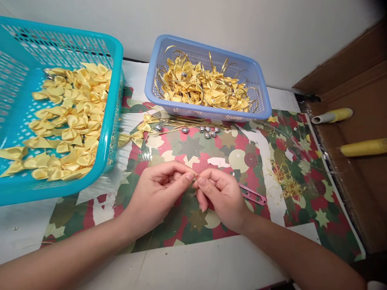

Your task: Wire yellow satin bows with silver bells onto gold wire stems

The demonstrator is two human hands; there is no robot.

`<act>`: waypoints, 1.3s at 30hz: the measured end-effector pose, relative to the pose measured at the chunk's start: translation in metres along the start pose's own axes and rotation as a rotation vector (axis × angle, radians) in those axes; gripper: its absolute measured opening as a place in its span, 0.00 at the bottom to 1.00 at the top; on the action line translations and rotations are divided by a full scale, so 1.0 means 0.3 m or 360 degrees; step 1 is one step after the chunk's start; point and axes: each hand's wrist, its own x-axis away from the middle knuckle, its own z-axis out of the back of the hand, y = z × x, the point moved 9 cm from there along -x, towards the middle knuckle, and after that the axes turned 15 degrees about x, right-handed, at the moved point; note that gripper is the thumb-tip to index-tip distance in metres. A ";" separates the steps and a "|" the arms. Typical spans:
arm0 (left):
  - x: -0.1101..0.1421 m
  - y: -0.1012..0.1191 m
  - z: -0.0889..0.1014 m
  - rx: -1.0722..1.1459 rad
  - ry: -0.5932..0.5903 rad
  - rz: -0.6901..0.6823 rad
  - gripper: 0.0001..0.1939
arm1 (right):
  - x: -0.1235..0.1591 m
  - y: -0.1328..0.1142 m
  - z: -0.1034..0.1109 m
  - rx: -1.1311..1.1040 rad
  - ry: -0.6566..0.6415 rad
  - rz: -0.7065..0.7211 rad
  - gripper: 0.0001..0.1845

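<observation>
My left hand (165,187) and my right hand (222,197) meet over the middle of the patterned sheet, thumbs and forefingers pinched tip to tip. Whatever is between them is too small to make out. Partly behind my right hand lies a pink flat tool (254,195), perhaps a thread cutter. Beyond my hands, several silver jingle bells (207,135) rest near a bunch of thin gold cords (187,122). Yellow ribbon bows (131,139) lie to their left, beside a turquoise basket.
The turquoise basket (104,149) at left holds many yellow bows. A blue basket (208,114) at the back contains bows with gold cords. Gold thread scraps (287,183) lie at right. Beyond them are a cardboard box (356,96) and yellow tubes (364,148).
</observation>
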 end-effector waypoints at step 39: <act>0.004 0.011 -0.008 0.0069 -0.0017 -0.0047 0.06 | -0.001 0.004 0.006 0.0024 -0.0010 -0.0027 0.13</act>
